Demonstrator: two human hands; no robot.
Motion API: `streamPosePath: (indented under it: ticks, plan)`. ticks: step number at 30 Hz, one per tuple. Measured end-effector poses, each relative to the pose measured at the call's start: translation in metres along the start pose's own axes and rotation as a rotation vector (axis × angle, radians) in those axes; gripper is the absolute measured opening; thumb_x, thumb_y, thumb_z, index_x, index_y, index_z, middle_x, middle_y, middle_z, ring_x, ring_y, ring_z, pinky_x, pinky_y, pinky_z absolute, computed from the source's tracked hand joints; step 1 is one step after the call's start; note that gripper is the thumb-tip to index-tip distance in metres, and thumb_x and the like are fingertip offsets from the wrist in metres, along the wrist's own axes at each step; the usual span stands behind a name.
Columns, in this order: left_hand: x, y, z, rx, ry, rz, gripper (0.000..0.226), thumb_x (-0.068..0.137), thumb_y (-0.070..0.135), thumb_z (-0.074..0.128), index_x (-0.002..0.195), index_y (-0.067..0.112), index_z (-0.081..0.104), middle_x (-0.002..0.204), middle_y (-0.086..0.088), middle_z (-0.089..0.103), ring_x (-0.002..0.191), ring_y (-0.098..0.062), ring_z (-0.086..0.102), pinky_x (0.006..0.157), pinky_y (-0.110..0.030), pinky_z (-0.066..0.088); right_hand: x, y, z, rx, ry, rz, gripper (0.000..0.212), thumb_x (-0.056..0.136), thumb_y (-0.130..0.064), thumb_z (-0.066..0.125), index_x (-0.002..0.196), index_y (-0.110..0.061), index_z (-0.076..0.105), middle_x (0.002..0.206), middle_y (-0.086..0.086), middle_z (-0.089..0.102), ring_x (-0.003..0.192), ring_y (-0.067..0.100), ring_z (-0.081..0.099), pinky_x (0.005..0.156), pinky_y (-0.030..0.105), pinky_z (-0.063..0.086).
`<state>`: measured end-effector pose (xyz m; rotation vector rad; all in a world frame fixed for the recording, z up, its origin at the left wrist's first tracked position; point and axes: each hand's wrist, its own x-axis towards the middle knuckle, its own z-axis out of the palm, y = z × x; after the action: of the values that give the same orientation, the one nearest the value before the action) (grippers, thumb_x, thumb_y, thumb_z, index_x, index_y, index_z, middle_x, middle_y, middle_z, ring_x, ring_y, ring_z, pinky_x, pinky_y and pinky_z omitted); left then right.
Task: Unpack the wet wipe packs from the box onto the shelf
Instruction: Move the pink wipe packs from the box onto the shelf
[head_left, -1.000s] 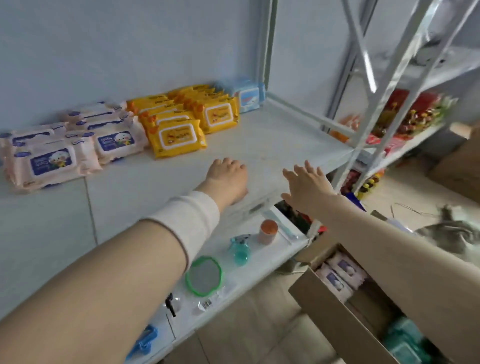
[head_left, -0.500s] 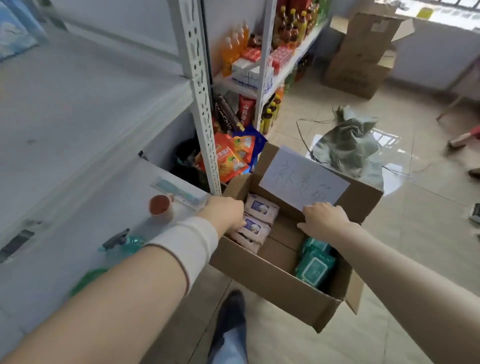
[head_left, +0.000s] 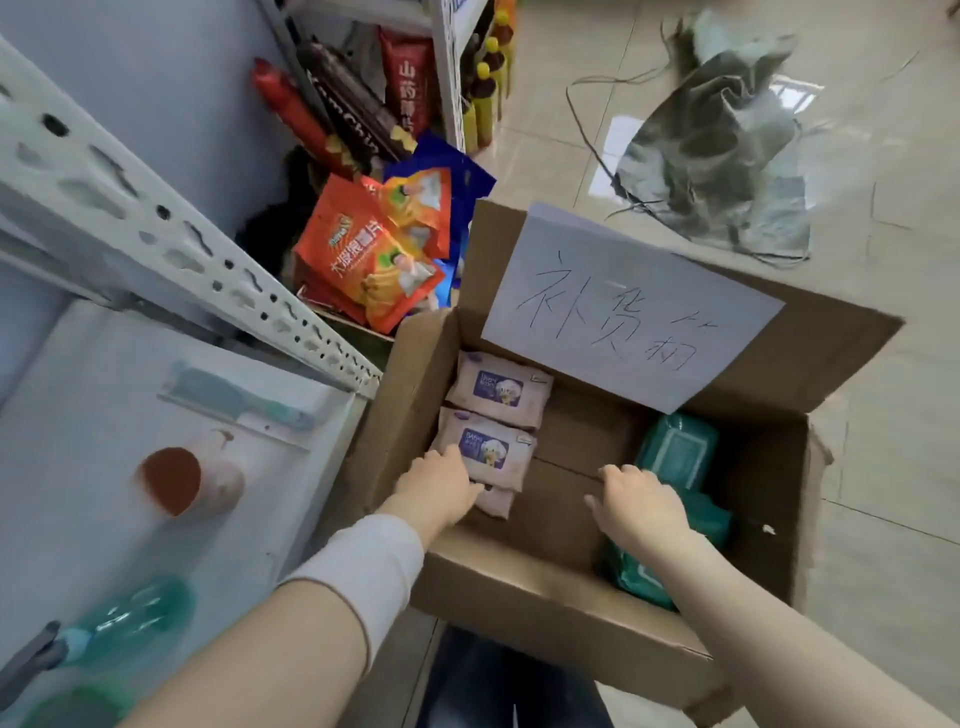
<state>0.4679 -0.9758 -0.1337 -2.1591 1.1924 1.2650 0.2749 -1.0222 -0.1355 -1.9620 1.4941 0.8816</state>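
Note:
An open cardboard box (head_left: 498, 597) stands on the floor beside the shelf. Pale pink wet wipe packs (head_left: 498, 395) with purple labels lie stacked along its left side. Green wet wipe packs (head_left: 675, 457) lie along its right side. My left hand (head_left: 441, 483) reaches into the box and rests its fingers on the near pink pack (head_left: 493, 452), not clearly gripping it. My right hand (head_left: 634, 504) is inside the box over the bare middle, fingers spread, next to the green packs and holding nothing.
A white paper sign (head_left: 623, 312) is stuck on the box's far flap. The low white shelf (head_left: 78, 415) at left holds a brown-capped cup (head_left: 182, 483) and a teal spray bottle (head_left: 119, 629). Snack bags (head_left: 374, 254) sit behind the shelf post. A grey plastic bag (head_left: 717, 145) lies on the floor.
My view swung from the upper shelf down to the box. Both hands dropped from the shelf edge into the box, the left onto the pink packs, the right beside the green ones.

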Motion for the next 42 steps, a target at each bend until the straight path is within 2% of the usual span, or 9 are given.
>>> streamPosePath:
  ticks: [11, 16, 20, 25, 28, 31, 34, 39, 42]
  plan:
    - [0.182, -0.011, 0.087, -0.502, 0.168, -0.318, 0.089, 0.084, 0.042, 0.061, 0.148, 0.019, 0.003, 0.151, -0.013, 0.023, 0.139, -0.034, 0.022, 0.110, -0.046, 0.026, 0.221, -0.036, 0.062, 0.810, 0.008, 0.147, 0.057, 0.090, -0.049, 0.050, 0.119, 0.000, 0.056, 0.119, 0.016, 0.061, 0.109, 0.032, 0.058, 0.080, 0.031, 0.044]
    - [0.190, -0.010, 0.094, -0.514, 0.204, -0.394, 0.086, 0.086, 0.039, 0.060, 0.148, 0.016, 0.004, 0.151, -0.016, 0.020, 0.140, -0.035, 0.015, 0.112, -0.046, 0.021, 0.250, -0.050, 0.062, 1.050, -0.013, 0.254, 0.056, 0.082, -0.046, 0.064, 0.113, 0.000, 0.059, 0.115, 0.018, 0.065, 0.105, 0.033, 0.062, 0.091, 0.044, 0.050]
    - [0.197, -0.015, 0.096, -0.564, 0.158, -0.461, 0.071, 0.087, 0.039, 0.058, 0.141, 0.011, 0.020, 0.144, -0.014, 0.035, 0.134, -0.035, 0.029, 0.106, -0.045, 0.032, 0.254, -0.048, 0.061, 1.171, -0.064, 0.328, 0.056, 0.076, -0.040, 0.073, 0.115, -0.002, 0.059, 0.119, 0.012, 0.064, 0.107, 0.029, 0.063, 0.091, 0.038, 0.051]
    - [0.195, -0.020, 0.090, -0.736, -0.016, -0.403, 0.049, 0.088, 0.033, 0.060, 0.127, 0.008, 0.047, 0.129, -0.014, 0.055, 0.117, -0.031, 0.053, 0.093, -0.036, 0.044, 0.250, -0.047, 0.069, 1.515, -0.088, 0.293, 0.027, 0.072, -0.026, 0.079, 0.089, -0.013, 0.062, 0.109, 0.013, 0.069, 0.093, 0.028, 0.068, 0.086, 0.047, 0.054]
    - [0.184, -0.024, 0.085, -0.987, -0.037, -0.333, 0.045, 0.085, 0.025, 0.064, 0.126, 0.012, 0.050, 0.126, -0.011, 0.058, 0.115, -0.030, 0.055, 0.098, -0.041, 0.046, 0.241, -0.049, 0.067, 1.625, -0.133, 0.218, 0.013, 0.080, -0.018, 0.072, 0.087, -0.016, 0.060, 0.096, 0.007, 0.069, 0.080, 0.020, 0.067, 0.070, 0.036, 0.055]
    - [0.163, -0.024, 0.079, -1.137, -0.029, -0.288, 0.033, 0.087, 0.014, 0.062, 0.119, 0.013, 0.054, 0.117, -0.010, 0.061, 0.110, -0.030, 0.058, 0.088, -0.036, 0.050, 0.223, -0.049, 0.062, 1.691, -0.105, 0.189, 0.016, 0.085, -0.016, 0.066, 0.099, -0.011, 0.060, 0.093, 0.004, 0.067, 0.074, 0.014, 0.065, 0.058, 0.027, 0.055]
    - [0.136, -0.025, 0.076, -1.184, -0.003, -0.275, 0.025, 0.087, 0.008, 0.062, 0.112, 0.006, 0.059, 0.109, -0.015, 0.065, 0.091, -0.025, 0.062, 0.073, -0.031, 0.054, 0.199, -0.043, 0.061, 1.720, -0.046, 0.209, 0.030, 0.088, -0.018, 0.063, 0.115, -0.009, 0.057, 0.107, 0.009, 0.066, 0.084, 0.018, 0.065, 0.066, 0.030, 0.057]
    - [0.075, -0.040, 0.067, -0.993, 0.054, -0.149, 0.015, 0.085, 0.012, 0.064, 0.093, -0.001, 0.066, 0.100, -0.023, 0.069, 0.091, -0.035, 0.067, 0.081, -0.049, 0.056, 0.143, -0.020, 0.060, 1.712, -0.009, 0.311, 0.039, 0.085, -0.027, 0.066, 0.120, -0.015, 0.054, 0.115, 0.007, 0.065, 0.097, 0.025, 0.065, 0.091, 0.044, 0.052]
    - [0.022, -0.046, 0.053, -0.849, 0.091, -0.077, 0.020, 0.086, 0.024, 0.063, 0.093, 0.005, 0.067, 0.093, -0.011, 0.070, 0.087, -0.027, 0.066, 0.073, -0.035, 0.054, 0.096, -0.009, 0.053, 1.818, 0.002, 0.371, 0.036, 0.090, -0.020, 0.061, 0.123, -0.010, 0.051, 0.097, 0.005, 0.066, 0.084, 0.020, 0.065, 0.078, 0.035, 0.054]
